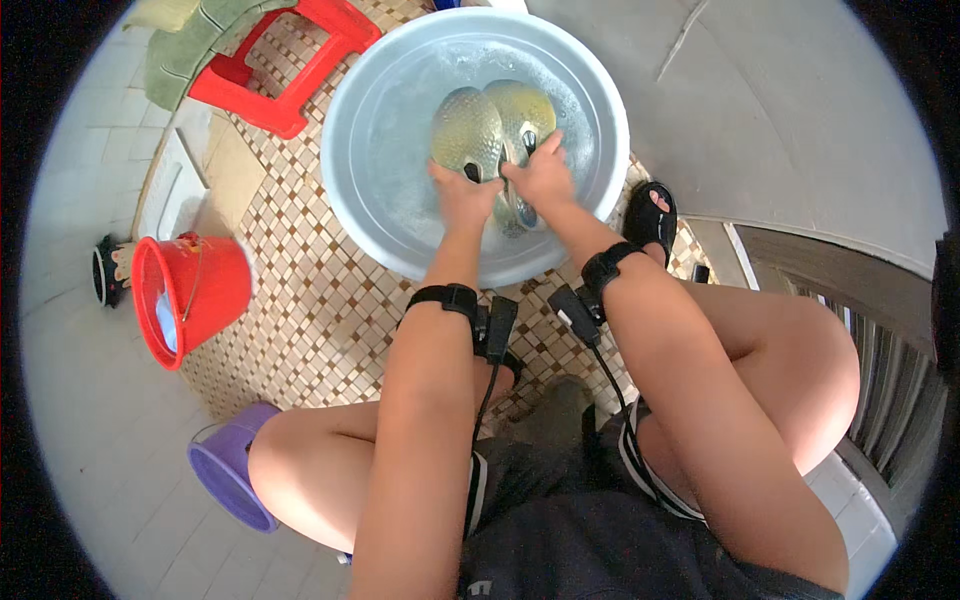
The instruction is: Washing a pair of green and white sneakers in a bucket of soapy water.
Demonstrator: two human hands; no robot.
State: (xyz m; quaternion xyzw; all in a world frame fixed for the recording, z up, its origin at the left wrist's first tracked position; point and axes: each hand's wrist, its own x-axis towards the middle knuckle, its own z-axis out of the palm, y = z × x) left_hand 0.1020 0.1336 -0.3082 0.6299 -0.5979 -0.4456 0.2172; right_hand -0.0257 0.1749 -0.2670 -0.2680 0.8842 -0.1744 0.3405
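A large pale blue plastic basin (397,240) stands on the tiled floor and holds soapy water. Two yellowish shoes with textured surfaces lie side by side in it, partly in the water. My left hand (465,195) grips the left shoe (466,127) near its dark opening, thumb and fingers on either side. The right shoe (525,105) is held by my right hand (541,174), whose fingers lie around its opening. My two hands are close together. Below them the shoes' lower ends are partly hidden by the hands and water.
A red plastic stool (262,109) with green cloth (187,52) beside it stands at the upper left. On the left are a red bucket (214,296) and a purple bucket (232,480). A grey panel (765,112) rises on the right, above a louvred vent (885,382).
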